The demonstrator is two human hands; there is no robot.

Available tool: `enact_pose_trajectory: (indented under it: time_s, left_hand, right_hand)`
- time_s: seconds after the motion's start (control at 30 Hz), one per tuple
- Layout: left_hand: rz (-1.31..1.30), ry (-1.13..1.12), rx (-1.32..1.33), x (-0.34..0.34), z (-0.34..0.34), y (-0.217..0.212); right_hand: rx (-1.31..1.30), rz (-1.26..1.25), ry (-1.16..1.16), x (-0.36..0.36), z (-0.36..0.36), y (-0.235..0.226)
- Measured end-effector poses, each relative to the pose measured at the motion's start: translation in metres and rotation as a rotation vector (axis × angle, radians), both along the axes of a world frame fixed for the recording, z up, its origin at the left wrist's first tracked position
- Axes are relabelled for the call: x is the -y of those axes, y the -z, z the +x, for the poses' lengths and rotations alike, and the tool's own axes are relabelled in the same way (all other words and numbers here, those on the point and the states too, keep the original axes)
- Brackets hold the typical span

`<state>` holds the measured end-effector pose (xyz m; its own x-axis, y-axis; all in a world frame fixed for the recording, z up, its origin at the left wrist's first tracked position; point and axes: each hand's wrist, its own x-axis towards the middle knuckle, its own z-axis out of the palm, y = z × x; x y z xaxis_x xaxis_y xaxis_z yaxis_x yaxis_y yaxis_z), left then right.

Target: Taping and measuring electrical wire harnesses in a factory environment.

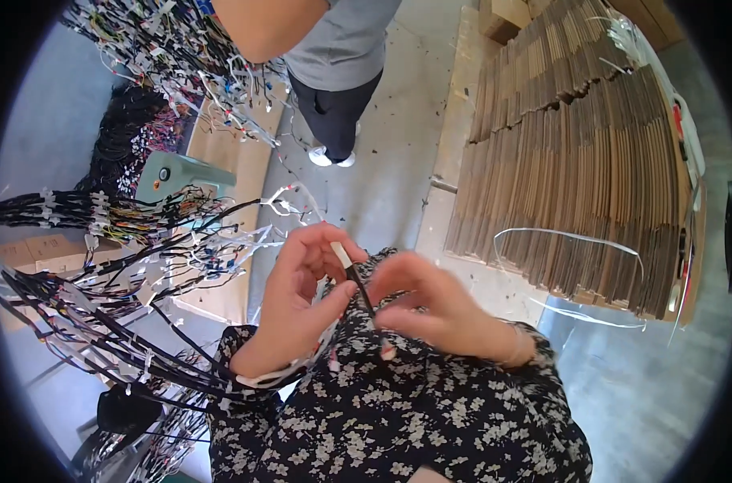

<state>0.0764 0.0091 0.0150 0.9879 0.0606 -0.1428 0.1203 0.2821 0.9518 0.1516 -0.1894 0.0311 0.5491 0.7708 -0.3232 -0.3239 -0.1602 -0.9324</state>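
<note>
In front of my chest, my left hand (pixel 303 294) is closed on a thin black cable (pixel 361 291), its thumb and fingers curled round the upper part. A white sleeve or label (pixel 341 254) wraps the cable's top end. Lower down, a small pale and red end piece (pixel 388 352) hangs by the cable, too blurred to name. My right hand (pixel 434 306), slightly smeared by motion, is beside the cable with thumb and fingers apart; I cannot tell whether the thumb touches it. White wires (pixel 281 377) run under my left wrist.
Bundles of black cable harnesses (pixel 100 211) with white ties hang at my left, close to my left arm. Further off stands a person in grey trousers (pixel 338 113). Stacked flat cardboard (pixel 567 185) fills the right side, with a loose white strap (pixel 571 233). A green machine (pixel 185 173) stands behind the harnesses.
</note>
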Motion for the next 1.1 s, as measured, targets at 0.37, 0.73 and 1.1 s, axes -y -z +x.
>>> enact_pose_trajectory:
  time_s: [0.37,0.73,1.1]
  left_hand:
    - [0.923,0.011,0.266,-0.035,-0.017,-0.003]
    - [0.147,0.072,-0.024,-0.020,-0.027,0.008]
    - [0.074,-0.307,0.287,-0.022,-0.032,0.017]
  right_hand:
    - [-0.351,0.142,-0.085,-0.013,0.007,0.006]
    - [0.015,0.094,-0.045,-0.022,0.002,0.008]
    - [-0.106,0.150,-0.045,-0.046,-0.043,0.022]
